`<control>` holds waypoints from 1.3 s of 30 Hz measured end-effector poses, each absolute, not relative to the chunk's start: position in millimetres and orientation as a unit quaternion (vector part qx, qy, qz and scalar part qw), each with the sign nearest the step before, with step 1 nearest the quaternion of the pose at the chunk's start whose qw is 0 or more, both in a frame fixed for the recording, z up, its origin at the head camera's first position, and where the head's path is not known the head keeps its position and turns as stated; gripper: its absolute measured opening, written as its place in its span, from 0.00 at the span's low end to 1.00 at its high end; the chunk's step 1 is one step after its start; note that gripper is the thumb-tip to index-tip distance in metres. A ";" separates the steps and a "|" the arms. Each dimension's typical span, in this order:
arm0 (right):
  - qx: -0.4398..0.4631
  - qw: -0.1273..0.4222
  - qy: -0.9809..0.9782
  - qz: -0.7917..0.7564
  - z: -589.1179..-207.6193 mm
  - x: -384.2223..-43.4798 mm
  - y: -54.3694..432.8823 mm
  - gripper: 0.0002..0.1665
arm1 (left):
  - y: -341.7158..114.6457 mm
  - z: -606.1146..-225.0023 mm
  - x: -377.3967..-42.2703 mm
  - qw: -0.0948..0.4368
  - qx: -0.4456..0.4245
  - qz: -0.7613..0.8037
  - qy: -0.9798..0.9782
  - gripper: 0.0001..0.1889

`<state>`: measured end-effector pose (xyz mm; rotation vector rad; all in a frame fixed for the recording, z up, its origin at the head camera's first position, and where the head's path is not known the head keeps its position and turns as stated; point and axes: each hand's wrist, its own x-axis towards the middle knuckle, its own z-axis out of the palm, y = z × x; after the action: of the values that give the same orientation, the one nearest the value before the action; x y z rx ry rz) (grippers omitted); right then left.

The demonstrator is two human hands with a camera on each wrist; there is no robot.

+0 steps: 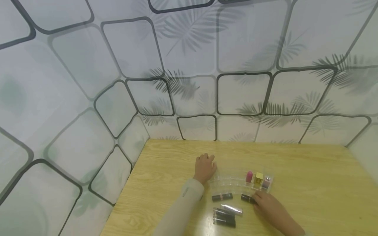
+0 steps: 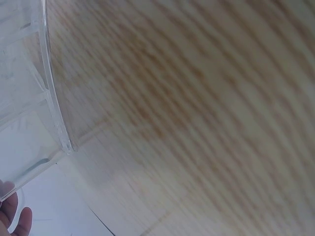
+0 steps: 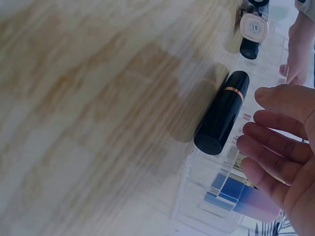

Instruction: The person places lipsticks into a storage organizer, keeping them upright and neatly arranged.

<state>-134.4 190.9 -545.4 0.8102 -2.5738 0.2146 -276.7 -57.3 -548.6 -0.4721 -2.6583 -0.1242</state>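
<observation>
A clear plastic organizer with rows of compartments rests on the table. My left hand is at its far left corner; in the left wrist view, relaxed fingertips lie right at the clear edge. Along the organizer's front side, a black lipstick tube with a thin gold-coloured ring lies on its side. Beside it, my right hand has its fingers extended and spaced apart, the thumb nearest the tube. Another black tube lies farther left along the same front side.
Standing in the organizer's right end are a pink rounded item, a gold-capped item and a small clear-topped container. Nearer me lie a silver tube and black tubes with clear ends. Patterned walls border the wooden table.
</observation>
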 end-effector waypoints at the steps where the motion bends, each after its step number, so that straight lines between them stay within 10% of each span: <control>1: 0.294 0.210 -0.929 0.078 -546.1 -134.1 190.5 0.17 | -57.2 -548.3 -276.7 0.216 -0.170 -0.045 -0.960 0.13; 39: 0.299 0.193 -0.934 0.041 -553.1 -136.1 181.8 0.13 | -57.7 -552.7 -278.7 0.216 -0.174 -0.042 -0.960 0.12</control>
<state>-136.1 181.8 -553.1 0.8394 -2.6201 0.1155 -278.7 -57.7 -552.7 -0.4821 -2.6596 -0.1167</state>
